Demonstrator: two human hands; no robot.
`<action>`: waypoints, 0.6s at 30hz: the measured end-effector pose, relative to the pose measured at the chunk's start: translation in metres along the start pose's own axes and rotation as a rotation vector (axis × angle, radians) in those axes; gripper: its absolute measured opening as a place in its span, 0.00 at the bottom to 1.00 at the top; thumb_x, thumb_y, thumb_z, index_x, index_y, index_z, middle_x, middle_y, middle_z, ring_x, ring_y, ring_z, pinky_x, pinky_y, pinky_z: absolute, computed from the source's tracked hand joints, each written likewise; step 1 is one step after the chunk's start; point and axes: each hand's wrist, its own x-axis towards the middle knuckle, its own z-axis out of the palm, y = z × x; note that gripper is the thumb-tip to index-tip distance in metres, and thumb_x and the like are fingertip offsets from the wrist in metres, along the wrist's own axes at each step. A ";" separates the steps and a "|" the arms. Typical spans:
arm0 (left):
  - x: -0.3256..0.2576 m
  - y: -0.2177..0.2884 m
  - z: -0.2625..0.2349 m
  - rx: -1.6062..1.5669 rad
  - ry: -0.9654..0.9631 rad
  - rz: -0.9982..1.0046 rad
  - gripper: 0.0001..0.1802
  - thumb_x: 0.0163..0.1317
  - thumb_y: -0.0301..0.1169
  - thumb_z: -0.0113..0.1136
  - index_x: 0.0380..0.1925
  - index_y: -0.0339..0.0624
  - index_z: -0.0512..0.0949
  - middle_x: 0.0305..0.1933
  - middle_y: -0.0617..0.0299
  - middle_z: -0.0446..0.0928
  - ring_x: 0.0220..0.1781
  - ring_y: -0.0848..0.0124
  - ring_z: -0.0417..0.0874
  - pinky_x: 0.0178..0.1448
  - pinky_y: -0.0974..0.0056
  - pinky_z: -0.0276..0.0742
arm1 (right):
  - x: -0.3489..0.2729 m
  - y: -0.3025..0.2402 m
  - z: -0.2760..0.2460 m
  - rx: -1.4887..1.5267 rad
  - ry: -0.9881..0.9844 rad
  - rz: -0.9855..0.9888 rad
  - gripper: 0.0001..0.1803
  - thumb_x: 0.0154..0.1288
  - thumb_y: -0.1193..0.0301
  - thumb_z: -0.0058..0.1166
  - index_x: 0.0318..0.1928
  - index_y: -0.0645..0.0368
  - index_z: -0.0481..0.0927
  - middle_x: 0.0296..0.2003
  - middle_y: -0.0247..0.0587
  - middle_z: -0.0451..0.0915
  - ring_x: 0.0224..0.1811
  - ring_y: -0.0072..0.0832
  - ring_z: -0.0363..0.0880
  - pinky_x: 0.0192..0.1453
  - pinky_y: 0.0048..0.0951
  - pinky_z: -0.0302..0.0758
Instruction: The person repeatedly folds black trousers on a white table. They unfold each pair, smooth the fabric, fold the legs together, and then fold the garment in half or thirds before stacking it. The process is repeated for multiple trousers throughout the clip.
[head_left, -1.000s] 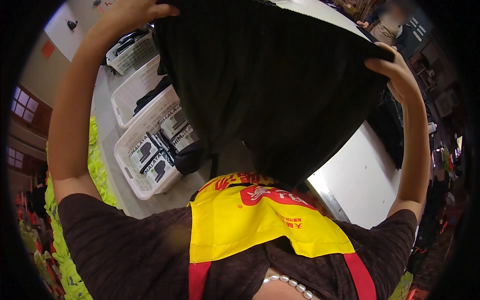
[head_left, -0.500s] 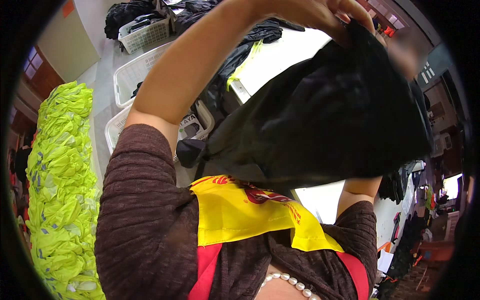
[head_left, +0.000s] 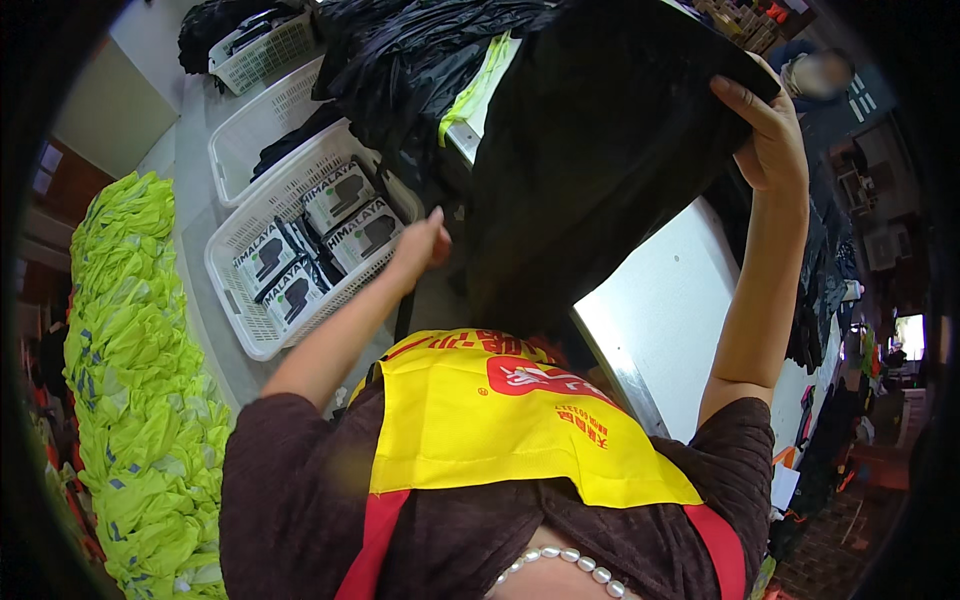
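Note:
My right hand [head_left: 768,130] is raised at the right, with its thumb pressed on the upper corner of a black cloth piece [head_left: 600,160]. The cloth hangs down in front of me and is too dark to tell which garment it is. My left hand [head_left: 428,240] is between the cloth's left edge and a white basket. Its fingers are loosely bent, one pointing up, and nothing shows in them. That white basket [head_left: 252,342] holds several flat packets [head_left: 365,238] with white and black labels.
Another white basket [head_left: 228,150] with dark cloth stands behind the first, and a third [head_left: 262,66] farther back. Black garments [head_left: 400,70] heap over a white table [head_left: 660,310]. A tall stack of lime-yellow garments [head_left: 140,400] runs along the left. A person [head_left: 815,75] is at the far right.
My left hand has left the cloth's upper edge and come down to the left, beside the basket. The right hand now shows at the cloth's upper corner. The packets have come into view.

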 end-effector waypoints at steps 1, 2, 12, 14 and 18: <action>-0.005 -0.023 0.008 0.020 -0.011 -0.088 0.29 0.62 0.57 0.43 0.24 0.41 0.77 0.24 0.59 0.76 0.26 0.72 0.77 0.30 0.67 0.68 | -0.001 -0.001 0.000 -0.007 -0.023 -0.009 0.16 0.56 0.78 0.57 0.46 0.62 0.73 0.38 0.38 0.78 0.39 0.25 0.78 0.45 0.24 0.76; 0.001 -0.039 0.015 -0.036 -0.029 -0.140 0.28 0.64 0.53 0.42 0.32 0.39 0.79 0.30 0.58 0.79 0.35 0.72 0.78 0.40 0.65 0.70 | 0.000 -0.001 0.004 -0.005 -0.060 -0.021 0.16 0.56 0.78 0.57 0.46 0.62 0.73 0.37 0.38 0.78 0.39 0.25 0.78 0.45 0.23 0.76; 0.018 -0.050 0.063 0.025 -0.673 0.334 0.26 0.68 0.42 0.35 0.62 0.42 0.61 0.60 0.61 0.67 0.59 0.68 0.68 0.61 0.64 0.60 | -0.002 -0.024 -0.006 -0.135 -0.057 -0.086 0.19 0.52 0.74 0.63 0.47 0.57 0.77 0.41 0.44 0.78 0.46 0.39 0.76 0.47 0.34 0.76; 0.001 -0.057 0.067 -0.030 -0.762 0.001 0.29 0.68 0.48 0.32 0.64 0.42 0.58 0.64 0.58 0.64 0.64 0.65 0.64 0.64 0.60 0.57 | -0.005 -0.020 -0.004 -0.213 0.016 -0.117 0.24 0.53 0.76 0.60 0.53 0.64 0.71 0.41 0.44 0.77 0.46 0.30 0.77 0.46 0.27 0.76; -0.045 0.006 0.080 -0.326 -0.651 -0.248 0.32 0.67 0.52 0.33 0.62 0.40 0.61 0.61 0.55 0.67 0.61 0.63 0.68 0.62 0.60 0.62 | -0.012 -0.020 0.006 -0.175 -0.013 -0.099 0.24 0.54 0.74 0.60 0.53 0.62 0.72 0.43 0.44 0.77 0.47 0.32 0.76 0.48 0.28 0.76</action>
